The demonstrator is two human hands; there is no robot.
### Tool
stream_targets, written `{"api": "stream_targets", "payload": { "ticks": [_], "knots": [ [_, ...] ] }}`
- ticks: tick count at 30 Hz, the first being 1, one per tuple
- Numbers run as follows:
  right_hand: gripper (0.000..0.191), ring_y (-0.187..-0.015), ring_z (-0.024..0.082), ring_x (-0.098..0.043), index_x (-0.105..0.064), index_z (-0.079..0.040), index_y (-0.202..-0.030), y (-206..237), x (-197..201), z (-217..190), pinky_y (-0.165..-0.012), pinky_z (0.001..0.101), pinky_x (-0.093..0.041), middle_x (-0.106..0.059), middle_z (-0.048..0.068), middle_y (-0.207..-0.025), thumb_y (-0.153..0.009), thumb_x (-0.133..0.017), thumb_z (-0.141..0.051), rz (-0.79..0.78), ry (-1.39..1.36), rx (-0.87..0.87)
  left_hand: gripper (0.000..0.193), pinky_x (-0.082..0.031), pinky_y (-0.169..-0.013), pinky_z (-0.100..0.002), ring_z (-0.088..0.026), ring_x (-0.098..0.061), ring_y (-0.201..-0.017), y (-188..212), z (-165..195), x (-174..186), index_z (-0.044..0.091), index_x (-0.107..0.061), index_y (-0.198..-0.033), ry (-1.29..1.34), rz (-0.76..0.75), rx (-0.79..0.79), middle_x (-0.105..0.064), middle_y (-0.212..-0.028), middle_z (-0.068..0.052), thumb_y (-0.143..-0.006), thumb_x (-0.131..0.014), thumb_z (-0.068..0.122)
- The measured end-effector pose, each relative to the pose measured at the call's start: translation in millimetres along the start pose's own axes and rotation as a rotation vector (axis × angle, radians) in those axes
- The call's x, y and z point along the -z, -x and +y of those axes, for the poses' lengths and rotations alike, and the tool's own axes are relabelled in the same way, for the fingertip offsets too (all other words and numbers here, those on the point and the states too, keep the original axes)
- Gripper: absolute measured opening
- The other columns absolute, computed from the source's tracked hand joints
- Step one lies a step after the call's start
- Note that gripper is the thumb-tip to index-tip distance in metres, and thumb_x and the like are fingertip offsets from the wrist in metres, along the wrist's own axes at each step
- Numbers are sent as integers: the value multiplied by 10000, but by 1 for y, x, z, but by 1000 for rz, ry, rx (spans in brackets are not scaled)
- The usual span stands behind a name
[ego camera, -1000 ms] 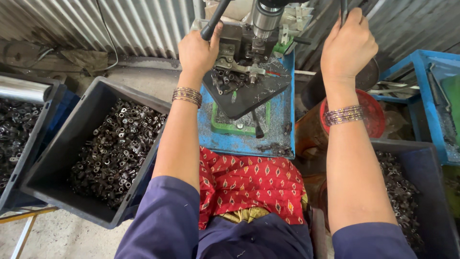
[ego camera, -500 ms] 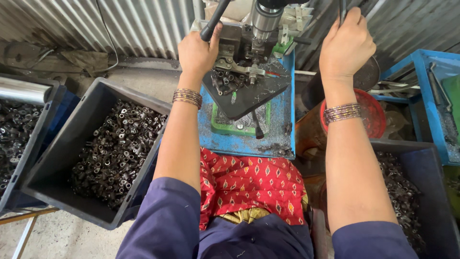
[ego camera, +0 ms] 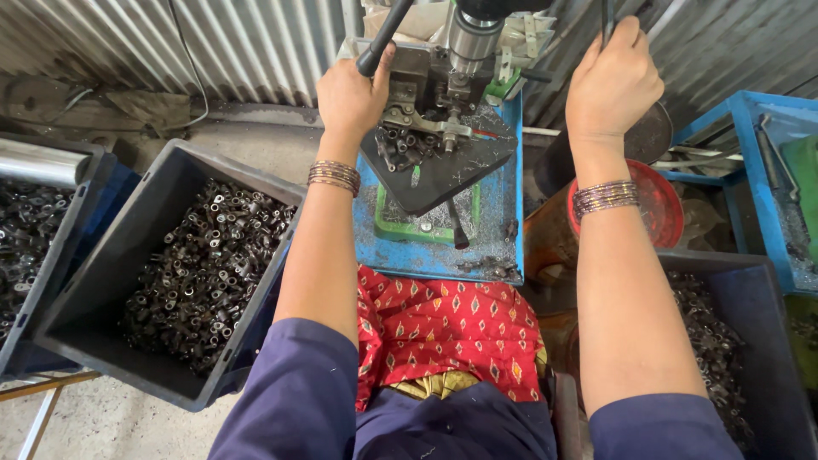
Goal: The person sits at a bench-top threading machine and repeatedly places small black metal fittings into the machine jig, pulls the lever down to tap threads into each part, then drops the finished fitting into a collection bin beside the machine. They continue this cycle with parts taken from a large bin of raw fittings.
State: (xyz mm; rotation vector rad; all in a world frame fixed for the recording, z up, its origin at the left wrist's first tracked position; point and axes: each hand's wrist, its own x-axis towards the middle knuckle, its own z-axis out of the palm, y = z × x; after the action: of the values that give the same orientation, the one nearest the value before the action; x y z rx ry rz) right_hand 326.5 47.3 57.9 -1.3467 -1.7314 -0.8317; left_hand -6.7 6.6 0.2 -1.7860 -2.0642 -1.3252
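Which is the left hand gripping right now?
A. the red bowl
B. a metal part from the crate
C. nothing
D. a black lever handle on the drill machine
D: the left hand is wrapped around the black lever handle beside the machine's spindle, well above the crate of metal parts.

Blue machine table [ego camera: 503, 230], green plate [ego camera: 426, 228], dark grey crate [ego camera: 111, 290]; red cloth [ego camera: 452, 328] is patterned with yellow diamonds; sleeves [ego camera: 290, 400] are navy.

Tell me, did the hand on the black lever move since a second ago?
No. The left hand grips the black lever at the same spot beside the blue machine table as before.
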Motion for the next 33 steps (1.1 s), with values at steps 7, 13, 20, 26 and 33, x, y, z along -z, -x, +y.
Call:
{"api": "stream_targets", "payload": {
  "ticks": [7, 13, 20, 26, 33],
  "knots": [
    [253, -826, 372, -697, -567, -33, -1141, 1, -4, 1, -662, 471, -539, -676, 128, -1008, -989, -715, -170, 10, -8, -10, 658, -511, -616, -538, -445, -653, -657, 0, 0, -2, 59, -729, -741, 8, -9, 10, -646, -641, -214, -1017, -517, 618],
    [258, -810, 372, -693, -573, -35, -1132, 2, -8, 1, -652, 473, -530, -672, 127, -995, -974, -724, -174, 17, 1, -16, 637, -517, -633, -537, -442, -663, -683, 0, 0, -3, 71, -747, -765, -14, -9, 20, -665, -679, -216, -1005, -521, 617],
    [264, -812, 372, -690, -575, -32, -1141, 1, -14, 2, -653, 477, -527, -671, 125, -987, -975, -723, -174, 15, -2, -33, 578, -515, -633, -538, -435, -671, -695, 0, 0, -2, 116, -774, -858, -9, -17, 9, -677, -692, -203, -1011, -512, 607],
    [268, -815, 376, -690, -573, -27, -1141, 1, -18, 2, -651, 481, -526, -671, 130, -994, -975, -723, -175, 24, 5, -26, 504, -515, -625, -533, -428, -671, -688, 0, 3, 1, 177, -794, -954, 4, -39, 19, -677, -681, -188, -1008, -512, 591],
    [221, -859, 401, -689, -565, -16, -1132, 0, -36, 6, -694, 503, -530, -681, 147, -1007, -1010, -708, -133, 17, -103, -41, 443, -522, -656, -534, -422, -679, -727, 2, 4, 4, 214, -796, -1028, -3, -52, 15, -690, -710, -176, -1033, -528, 567]
  ]
}}
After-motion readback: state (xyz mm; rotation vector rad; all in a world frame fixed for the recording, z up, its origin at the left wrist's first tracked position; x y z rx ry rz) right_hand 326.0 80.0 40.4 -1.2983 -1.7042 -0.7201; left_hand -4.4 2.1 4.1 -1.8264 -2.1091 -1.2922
